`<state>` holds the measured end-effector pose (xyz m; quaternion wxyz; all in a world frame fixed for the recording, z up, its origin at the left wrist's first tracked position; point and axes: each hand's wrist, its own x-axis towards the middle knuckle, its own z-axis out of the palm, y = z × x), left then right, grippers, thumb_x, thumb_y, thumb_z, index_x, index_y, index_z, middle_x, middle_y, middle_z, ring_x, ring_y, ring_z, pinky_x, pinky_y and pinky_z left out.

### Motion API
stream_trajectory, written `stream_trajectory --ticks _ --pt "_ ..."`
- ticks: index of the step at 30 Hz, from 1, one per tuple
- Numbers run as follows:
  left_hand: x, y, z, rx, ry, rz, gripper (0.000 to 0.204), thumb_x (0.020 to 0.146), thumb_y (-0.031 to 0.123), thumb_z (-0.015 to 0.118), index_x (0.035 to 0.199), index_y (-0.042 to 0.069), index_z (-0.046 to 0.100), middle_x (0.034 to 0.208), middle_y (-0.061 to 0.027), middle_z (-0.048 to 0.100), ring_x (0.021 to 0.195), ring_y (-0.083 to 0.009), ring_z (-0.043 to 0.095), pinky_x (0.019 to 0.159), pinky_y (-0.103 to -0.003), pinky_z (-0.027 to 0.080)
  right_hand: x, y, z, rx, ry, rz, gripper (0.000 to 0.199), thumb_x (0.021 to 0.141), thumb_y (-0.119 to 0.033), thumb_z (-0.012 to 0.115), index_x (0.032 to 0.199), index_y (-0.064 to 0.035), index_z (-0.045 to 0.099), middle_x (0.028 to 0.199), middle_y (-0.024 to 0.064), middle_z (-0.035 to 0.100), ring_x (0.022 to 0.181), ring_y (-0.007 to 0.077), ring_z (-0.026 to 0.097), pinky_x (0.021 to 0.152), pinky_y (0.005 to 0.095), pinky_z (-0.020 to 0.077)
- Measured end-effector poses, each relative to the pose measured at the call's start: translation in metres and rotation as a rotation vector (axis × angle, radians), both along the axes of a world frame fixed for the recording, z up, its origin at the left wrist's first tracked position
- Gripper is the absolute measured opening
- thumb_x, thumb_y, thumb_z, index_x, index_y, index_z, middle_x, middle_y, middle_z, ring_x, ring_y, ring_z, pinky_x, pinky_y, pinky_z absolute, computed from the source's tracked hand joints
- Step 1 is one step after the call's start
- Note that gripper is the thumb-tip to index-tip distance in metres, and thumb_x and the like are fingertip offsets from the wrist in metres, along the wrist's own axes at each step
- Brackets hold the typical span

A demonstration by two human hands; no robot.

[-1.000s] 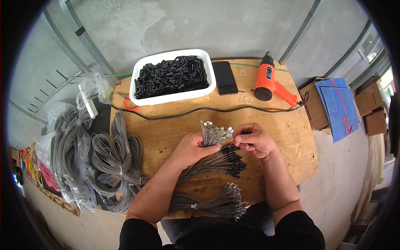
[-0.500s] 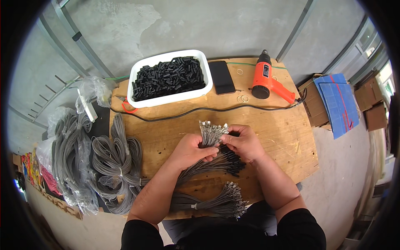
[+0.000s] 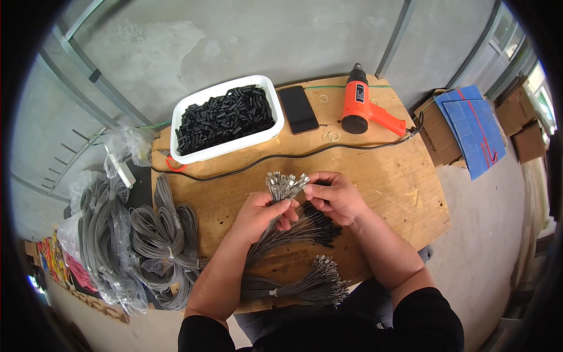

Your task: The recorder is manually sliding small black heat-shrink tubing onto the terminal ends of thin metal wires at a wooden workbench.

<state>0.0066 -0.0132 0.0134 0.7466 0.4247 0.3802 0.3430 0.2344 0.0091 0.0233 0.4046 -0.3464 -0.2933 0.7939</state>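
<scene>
Over the middle of the wooden board (image 3: 375, 176), the left hand (image 3: 261, 214) is closed around a bundle of grey wires (image 3: 280, 202), gripping it just below its metal terminal ends. That bundle's long axis runs from about 7 o'clock up to 1 o'clock, with the silver terminals fanned out at the top, pointing away from the person. The right hand (image 3: 334, 196) sits just beside it at 3 o'clock, its fingertips pinched narrowly on the terminals at the bundle's tip. Both hands touch the bundle, which stands between them.

Under the right wrist lies a second bundle with black sleeved ends (image 3: 316, 226). A tied bundle with bare terminals (image 3: 311, 284) lies at 6 o'clock, near the board's edge. At 11 o'clock sits a white tub of black sleeves (image 3: 226, 117), at 12 o'clock a black phone (image 3: 298, 109), at 1 o'clock an orange heat gun (image 3: 360, 105). Grey wire coils (image 3: 158, 234) lie at 9 o'clock.
</scene>
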Motion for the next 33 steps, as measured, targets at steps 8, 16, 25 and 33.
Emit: stream_trajectory --ticks 8,16,25,33 --pt "0.007 0.001 0.000 0.018 0.115 0.071 0.025 0.093 0.017 0.071 0.110 -0.001 0.068 0.089 -0.0107 0.072 0.069 -0.0152 0.067 0.062 -0.027 0.054 -0.003 -0.001 -0.010 0.090 -0.035 -0.045 0.008 0.092 -0.007 0.071 0.093 -0.0051 0.063 0.078 0.0004 0.061 0.060 0.0052 0.049 0.051 0.0177 0.0359" --pt "0.005 0.002 -0.008 0.011 0.058 0.162 0.022 0.091 0.011 0.072 0.108 -0.001 0.067 0.087 -0.0096 0.071 0.068 -0.0148 0.067 0.060 -0.027 0.054 -0.001 0.000 -0.009 0.062 -0.051 -0.064 0.009 0.092 -0.006 0.071 0.092 -0.0044 0.063 0.076 0.0017 0.062 0.058 0.0055 0.049 0.049 0.0192 0.0356" --pt "0.010 0.003 -0.004 0.044 0.169 0.209 0.018 0.091 0.009 0.073 0.104 -0.002 0.069 0.087 -0.0074 0.071 0.065 -0.0120 0.066 0.058 -0.023 0.053 -0.008 -0.008 -0.010 0.434 -0.394 -0.171 0.013 0.090 -0.006 0.073 0.082 -0.0033 0.063 0.068 -0.0003 0.060 0.054 0.0036 0.048 0.045 0.0199 0.0343" --pt "0.005 0.004 -0.002 0.014 0.110 0.147 0.017 0.092 0.011 0.071 0.102 -0.002 0.070 0.086 -0.0074 0.070 0.068 -0.0126 0.066 0.060 -0.025 0.053 0.000 0.000 -0.006 0.221 -0.259 -0.234 0.013 0.091 -0.011 0.075 0.096 0.0000 0.071 0.071 -0.0032 0.061 0.058 0.0019 0.046 0.051 0.0198 0.0371"
